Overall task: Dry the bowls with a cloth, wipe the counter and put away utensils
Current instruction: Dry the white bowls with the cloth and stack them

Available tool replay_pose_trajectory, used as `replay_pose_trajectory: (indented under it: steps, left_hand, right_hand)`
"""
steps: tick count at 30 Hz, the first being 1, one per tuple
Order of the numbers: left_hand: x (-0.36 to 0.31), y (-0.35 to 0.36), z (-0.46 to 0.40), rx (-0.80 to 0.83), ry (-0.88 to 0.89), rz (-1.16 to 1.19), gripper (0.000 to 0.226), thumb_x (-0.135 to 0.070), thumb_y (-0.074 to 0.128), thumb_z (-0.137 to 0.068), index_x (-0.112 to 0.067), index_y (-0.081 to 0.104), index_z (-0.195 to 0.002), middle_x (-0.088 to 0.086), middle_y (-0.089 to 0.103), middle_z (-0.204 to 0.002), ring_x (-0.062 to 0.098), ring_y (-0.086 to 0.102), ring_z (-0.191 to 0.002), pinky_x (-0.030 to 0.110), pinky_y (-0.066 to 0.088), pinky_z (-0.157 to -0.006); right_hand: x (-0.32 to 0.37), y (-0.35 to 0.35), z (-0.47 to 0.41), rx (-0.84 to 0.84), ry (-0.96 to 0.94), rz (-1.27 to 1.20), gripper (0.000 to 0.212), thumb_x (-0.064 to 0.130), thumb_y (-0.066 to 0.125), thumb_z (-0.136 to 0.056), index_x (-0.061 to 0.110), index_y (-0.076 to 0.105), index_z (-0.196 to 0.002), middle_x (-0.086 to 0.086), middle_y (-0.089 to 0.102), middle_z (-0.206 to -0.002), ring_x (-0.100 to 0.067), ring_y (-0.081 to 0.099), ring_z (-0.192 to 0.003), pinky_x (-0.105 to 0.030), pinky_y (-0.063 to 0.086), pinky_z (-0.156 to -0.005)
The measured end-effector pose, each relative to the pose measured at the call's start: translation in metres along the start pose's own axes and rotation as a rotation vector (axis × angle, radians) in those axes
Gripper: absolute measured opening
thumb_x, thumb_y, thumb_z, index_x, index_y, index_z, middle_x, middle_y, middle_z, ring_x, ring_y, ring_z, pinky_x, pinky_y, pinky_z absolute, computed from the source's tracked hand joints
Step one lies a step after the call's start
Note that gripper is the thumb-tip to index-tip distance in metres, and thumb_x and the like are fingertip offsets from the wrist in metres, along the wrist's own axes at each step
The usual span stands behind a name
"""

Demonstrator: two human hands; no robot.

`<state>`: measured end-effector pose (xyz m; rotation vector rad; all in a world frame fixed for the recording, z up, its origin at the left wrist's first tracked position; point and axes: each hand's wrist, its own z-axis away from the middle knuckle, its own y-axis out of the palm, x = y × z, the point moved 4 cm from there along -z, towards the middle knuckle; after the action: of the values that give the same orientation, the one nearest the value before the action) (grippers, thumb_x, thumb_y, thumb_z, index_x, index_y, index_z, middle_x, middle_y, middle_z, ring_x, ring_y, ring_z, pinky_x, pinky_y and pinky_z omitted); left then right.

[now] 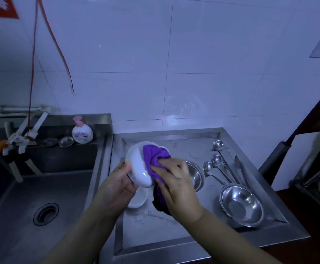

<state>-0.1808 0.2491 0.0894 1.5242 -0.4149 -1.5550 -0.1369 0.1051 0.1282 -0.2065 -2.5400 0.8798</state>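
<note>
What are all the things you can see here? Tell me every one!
white bowl: 1, white, held up tilted over the counter
purple cloth: 1, purple, pressed into the held bowl
second white bowl: 1, white, on the counter under the hands
steel bowls: 2 seen, silver, one at the counter's right, one partly hidden behind the right hand
ladles: 3, silver, lying at the right rear of the counter
tongs: 1, silver, right of the ladles
counter: 1, grey steel
sink: 1, grey steel, left of the counter
soap bottle: 1, white with pink pump, behind the sink
tap: 1, white, over the sink
left hand: 1, holds the bowl
right hand: 1, grips the cloth
</note>
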Motion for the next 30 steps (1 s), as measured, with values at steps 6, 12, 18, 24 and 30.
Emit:
replay_pose_trajectory:
  steps: [6,12,18,24,30]
  left_hand:
    - [-0.003,-0.012,0.004,0.027,-0.014,-0.069,0.047,-0.020,0.051,-0.081,-0.003,0.054,-0.125,0.017,0.065,-0.119,0.025,0.067,-0.102,0.036,0.056,-0.084]
    - [-0.002,-0.025,0.007,0.008,-0.055,-0.290,0.038,-0.018,0.055,-0.079,-0.008,0.062,-0.114,0.011,0.069,-0.111,0.023,0.068,-0.097,0.033,0.057,-0.076]
    - [0.009,-0.007,0.011,0.115,-0.009,-0.479,0.026,-0.010,0.056,-0.087,-0.009,0.067,-0.111,0.016,0.069,-0.109,0.027,0.067,-0.099,0.025,0.054,-0.074]
    - [0.004,-0.001,0.016,0.116,0.002,-0.339,0.027,-0.013,0.054,-0.080,-0.007,0.070,-0.102,0.022,0.067,-0.111,0.030,0.067,-0.096,0.034,0.056,-0.073]
    - [0.005,0.007,0.014,0.060,-0.010,-0.037,0.026,-0.015,0.052,-0.080,-0.013,0.073,-0.095,0.012,0.071,-0.107,0.022,0.069,-0.097,0.034,0.059,-0.074]
  right_hand:
    - [-0.020,-0.006,0.002,0.090,-0.140,0.080,0.024,0.009,0.051,-0.090,0.004,0.071,-0.103,-0.008,0.066,-0.107,-0.024,0.045,-0.096,-0.024,0.038,-0.091]
    - [-0.041,-0.014,-0.010,-0.027,-0.013,0.184,0.025,-0.006,0.066,-0.080,0.001,0.071,-0.103,-0.013,0.067,-0.104,-0.032,0.053,-0.092,-0.035,0.048,-0.083]
    - [-0.002,0.003,-0.018,0.076,-0.166,0.087,0.035,0.030,0.050,-0.091,0.012,0.068,-0.116,-0.010,0.063,-0.117,-0.030,0.050,-0.108,-0.036,0.039,-0.096]
    - [-0.026,0.005,-0.027,0.063,0.342,-0.318,0.034,0.030,0.045,-0.092,0.019,0.069,-0.113,0.002,0.064,-0.114,-0.011,0.054,-0.110,-0.029,0.041,-0.098]
    - [-0.032,0.007,-0.009,-0.093,0.640,-0.578,0.026,0.033,0.043,-0.090,0.029,0.067,-0.100,0.006,0.064,-0.101,-0.006,0.058,-0.099,-0.025,0.044,-0.092]
